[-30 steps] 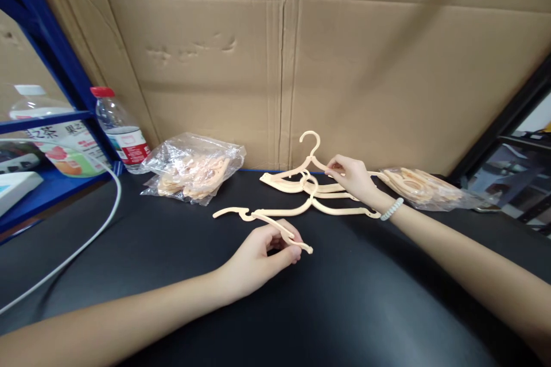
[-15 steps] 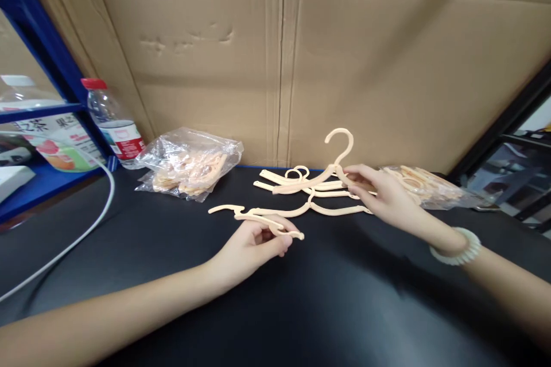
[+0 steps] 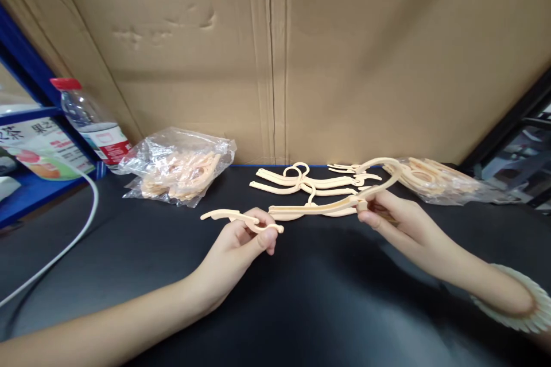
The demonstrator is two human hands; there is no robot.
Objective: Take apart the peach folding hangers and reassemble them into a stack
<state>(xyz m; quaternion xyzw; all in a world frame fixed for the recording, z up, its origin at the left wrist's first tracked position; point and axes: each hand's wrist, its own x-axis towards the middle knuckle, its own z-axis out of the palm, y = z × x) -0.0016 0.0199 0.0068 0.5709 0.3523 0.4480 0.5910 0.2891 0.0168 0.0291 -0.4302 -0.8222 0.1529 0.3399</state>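
Between the thumb and fingers of my left hand [image 3: 243, 243] is a cream plastic hanger piece [image 3: 230, 215], slim and curved, its knobbed end poking out past the thumb. My right hand [image 3: 398, 223] grips a cream clothes hanger [image 3: 316, 208] near its neck; the hook curls up and back over the fingers, one arm stretches left, and the other is mostly hidden by the hand. Behind it on the black table lie several more cream hangers [image 3: 279, 186], one partly covered by the held hanger. Small loose hanger pieces [image 3: 342, 168] rest farther back on the right.
A clear plastic bag [image 3: 181, 169] of cream parts sits at the back left, another bag [image 3: 447, 180] at the back right. A red-capped bottle [image 3: 92, 126], a blue shelf [image 3: 69, 180] and a white cable [image 3: 81, 232] are on the left. Cardboard [image 3: 193, 86] stands behind the table.
My right hand has brought the hanger nearer and tipped its hook over to the right, uncovering small pieces behind. My left hand still holds its piece. The view has shifted slightly.
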